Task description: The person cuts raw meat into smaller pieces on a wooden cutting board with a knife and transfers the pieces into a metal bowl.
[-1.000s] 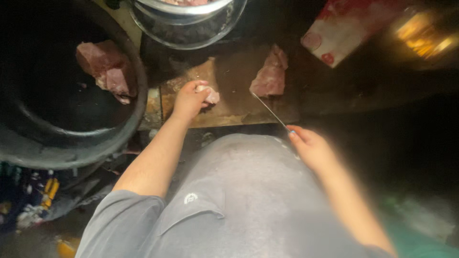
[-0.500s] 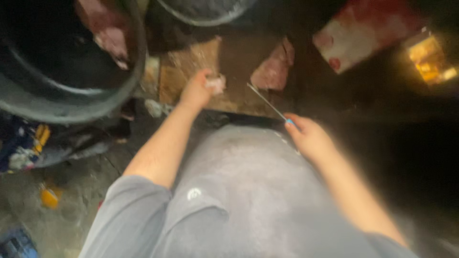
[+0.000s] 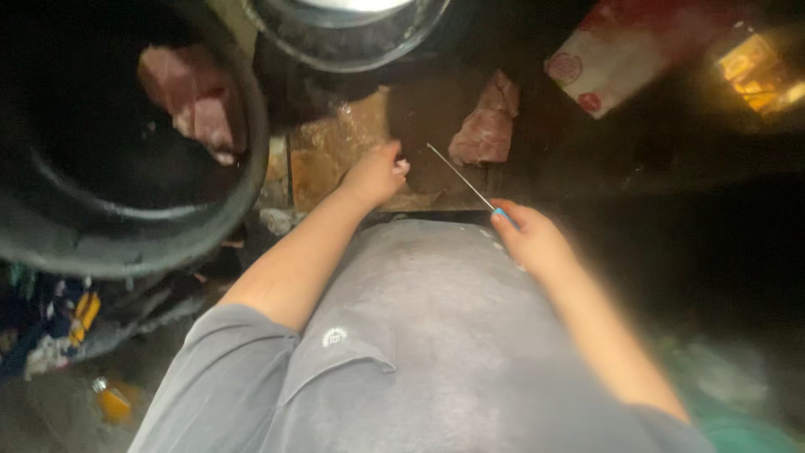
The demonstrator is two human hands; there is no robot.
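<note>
My left hand (image 3: 376,174) rests on a worn wooden cutting board (image 3: 331,155), fingers curled around a small pale piece of meat (image 3: 402,165). My right hand (image 3: 530,239) grips a knife with a blue handle; its thin blade (image 3: 457,174) points up and left over the board. A larger slab of raw pink meat (image 3: 486,126) lies on the board's far right part, just beyond the blade tip and apart from both hands.
A big black tub (image 3: 126,235) at left holds chunks of raw meat (image 3: 193,101). A metal bowl (image 3: 352,38) stands behind the board. A red-and-white bag (image 3: 620,59) lies at the upper right. Clutter lies on the floor at lower left (image 3: 67,327).
The view has shifted. My left hand stays on the board with the small meat piece, and my right hand keeps the knife near the board's right edge.
</note>
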